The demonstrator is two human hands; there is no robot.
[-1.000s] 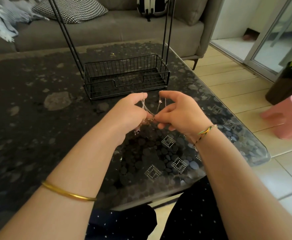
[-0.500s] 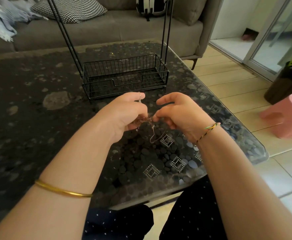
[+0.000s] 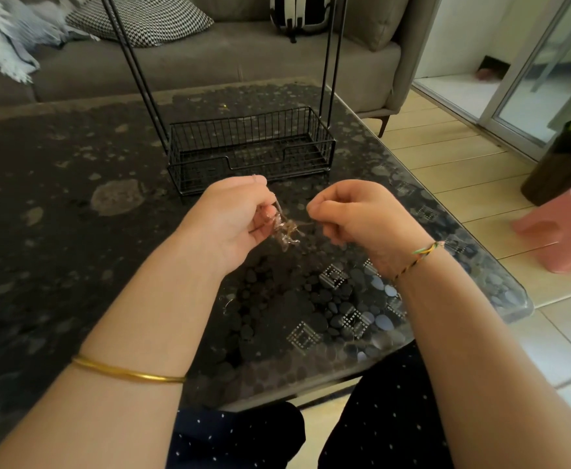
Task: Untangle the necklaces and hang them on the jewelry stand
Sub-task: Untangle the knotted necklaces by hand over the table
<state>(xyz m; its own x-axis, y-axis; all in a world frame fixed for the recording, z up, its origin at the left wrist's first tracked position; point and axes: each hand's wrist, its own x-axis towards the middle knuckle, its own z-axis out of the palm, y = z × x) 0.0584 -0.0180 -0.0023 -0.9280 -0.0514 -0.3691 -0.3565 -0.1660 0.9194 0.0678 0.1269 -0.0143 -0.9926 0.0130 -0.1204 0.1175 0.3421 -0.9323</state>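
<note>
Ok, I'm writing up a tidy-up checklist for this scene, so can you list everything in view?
necklaces: one tangled clump, number unclear, silvery, held between both hands above the table
jewelry stand: one, black wire, on the table beyond the hands
table: one, dark pebble pattern, in front of the person
sofa: one, grey, behind the table
cushion: one, black-and-white, on the sofa
blanket: one, pale grey, sofa's left end
bag: one, black-and-white striped, on the sofa
stool: one, pink, floor at right
bangle: one, gold, left forearm
bracelet: one, braided multicolour, right wrist
left hand: fingers grip the clump
right hand: fingers pinch a strand of it
</note>
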